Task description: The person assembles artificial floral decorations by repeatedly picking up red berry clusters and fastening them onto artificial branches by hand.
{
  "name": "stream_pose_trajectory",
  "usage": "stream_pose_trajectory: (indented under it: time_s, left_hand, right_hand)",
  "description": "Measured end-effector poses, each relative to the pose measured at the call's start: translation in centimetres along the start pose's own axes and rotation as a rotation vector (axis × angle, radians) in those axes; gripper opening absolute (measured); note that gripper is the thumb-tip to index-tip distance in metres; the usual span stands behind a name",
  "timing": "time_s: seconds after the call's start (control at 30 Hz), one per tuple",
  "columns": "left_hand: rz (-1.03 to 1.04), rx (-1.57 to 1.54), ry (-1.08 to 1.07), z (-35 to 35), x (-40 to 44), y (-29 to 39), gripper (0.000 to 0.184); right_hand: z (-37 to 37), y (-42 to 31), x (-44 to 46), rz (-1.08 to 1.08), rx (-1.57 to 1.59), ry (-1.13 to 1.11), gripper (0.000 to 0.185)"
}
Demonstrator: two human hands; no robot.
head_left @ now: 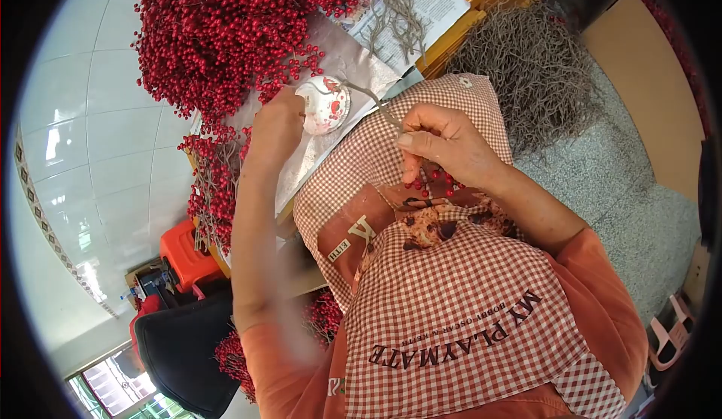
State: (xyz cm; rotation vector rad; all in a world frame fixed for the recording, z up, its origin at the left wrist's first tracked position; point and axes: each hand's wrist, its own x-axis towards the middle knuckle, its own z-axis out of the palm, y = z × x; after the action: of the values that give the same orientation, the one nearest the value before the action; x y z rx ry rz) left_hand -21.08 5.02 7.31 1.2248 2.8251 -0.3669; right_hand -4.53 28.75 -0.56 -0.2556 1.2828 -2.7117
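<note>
My right hand (451,144) pinches a thin brown twig (368,94) between thumb and fingers. The twig's free end reaches left to the rim of a small white bowl (335,114) with a red pattern. Below the right hand, a few red berries (436,182) show against the apron; whether they are on the same twig I cannot tell. My left hand (278,126) is closed beside the bowl's left edge, and whatever its fingers hold is hidden. Just beyond it lies a big heap of red berry sprays (233,35).
Bare twigs (397,13) lie on printed paper (444,5) at the table's far side. A large pile of grey-brown twigs (519,73) stands to the right, near a cardboard sheet (647,80). A black chair back (184,351) and red stool (188,253) are at left.
</note>
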Motion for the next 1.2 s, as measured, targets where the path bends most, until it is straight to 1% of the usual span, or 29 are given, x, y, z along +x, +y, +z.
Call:
stream_pose_trajectory:
  time_s: [0.07, 0.1, 0.17, 0.2, 0.23, 0.27, 0.3, 0.33, 0.37, 0.4, 0.43, 0.47, 0.5, 0.53, 0.57, 0.63, 0.67, 0.73, 0.83, 0.93, 1.0, 1.2]
  left_hand:
    - [-0.088, -0.34, 0.198, 0.0, -1.1, 0.3, 0.006]
    - [-0.089, -0.343, 0.2, -0.1, -1.7, 1.0, 0.006]
    - [-0.494, -0.933, 0.113, -0.2, -3.1, 3.2, 0.007]
    - [-0.489, -1.207, 0.148, 0.6, -4.4, 3.7, 0.008]
    - [-0.496, -1.315, 0.211, 0.9, -5.2, 5.1, 0.01]
    - [-0.449, -1.458, 0.224, 1.3, -6.1, 6.2, 0.01]
    - [-0.4, -1.602, 0.24, 1.7, -6.9, 7.2, 0.01]
    - [-0.412, -1.615, 0.242, 1.7, -7.6, 8.4, 0.01]
    - [-0.412, -1.748, 0.226, 1.2, -8.0, 9.7, 0.011]
    - [-0.41, -1.879, 0.211, 1.0, -8.5, 10.7, 0.012]
    - [-0.42, -1.887, 0.219, 1.2, -8.9, 11.3, 0.012]
    - [-0.366, -1.988, 0.217, 1.4, -9.4, 11.7, 0.013]
    - [-0.303, -2.088, 0.217, 1.6, -9.7, 12.1, 0.015]
    - [-0.281, -2.077, 0.206, 1.6, -9.9, 12.5, 0.014]
    - [-0.286, -2.086, 0.213, 1.6, -10.1, 12.8, 0.014]
    - [-0.291, -2.131, 0.18, 1.4, -10.4, 13.3, 0.012]
    - [-0.238, -2.106, 0.203, 1.5, -10.5, 13.6, 0.012]
    - [-0.237, -2.116, 0.241, 1.8, -10.8, 14.0, 0.012]
    - [-0.237, -2.104, 0.279, 1.7, -11.1, 14.1, 0.013]
    - [-0.221, -2.115, 0.253, 2.2, -11.4, 14.1, 0.013]
    - [-0.2, -2.141, 0.224, 2.3, -11.4, 14.1, 0.012]
    - [-0.261, -2.128, 0.233, 2.1, -11.7, 14.4, 0.011]
  right_hand:
    - [0.1, -0.2, 0.0, 0.039, 0.009, 0.006, 0.015]
    - [0.1, -0.3, 0.1, 0.059, -0.013, -0.001, 0.015]
    - [0.1, -0.2, 0.4, 0.088, -0.041, -0.005, 0.016]
    - [0.2, 0.1, 0.6, 0.045, -0.071, -0.02, 0.015]
    - [0.3, 0.4, 0.9, 0.005, -0.102, -0.038, 0.015]
    - [0.5, 0.5, 1.0, 0.02, -0.106, -0.04, 0.015]
    - [0.7, 0.6, 1.2, -0.019, -0.154, -0.047, 0.014]
    - [0.9, 0.8, 1.1, -0.058, -0.201, -0.055, 0.013]
    - [1.1, 0.9, 1.0, -0.044, -0.206, -0.061, 0.013]
    - [1.4, 0.7, 1.0, 0.018, -0.188, -0.086, 0.012]
    - [1.7, 0.5, 0.9, 0.079, -0.17, -0.111, 0.011]
    - [2.0, 0.4, 0.7, 0.091, -0.172, -0.117, 0.011]
    - [2.3, 0.1, 0.6, 0.151, -0.21, -0.131, 0.011]
    - [2.5, 0.0, 0.5, 0.212, -0.247, -0.143, 0.01]
    - [2.6, 0.1, 0.4, 0.221, -0.253, -0.147, 0.01]
    - [2.9, 0.7, 0.1, 0.246, -0.14, -0.174, 0.011]
    - [3.1, 0.9, 0.1, 0.255, -0.143, -0.176, 0.011]
    - [3.7, 1.2, 0.0, 0.126, -0.16, -0.156, 0.016]
    - [3.5, 0.6, -0.3, 0.142, -0.25, -0.217, 0.013]
    - [3.7, 0.4, -0.4, 0.185, -0.335, -0.193, 0.013]
    - [3.5, 0.4, -0.4, 0.175, -0.323, -0.209, 0.013]
    - [3.5, 0.6, -0.6, 0.153, -0.312, -0.219, 0.014]
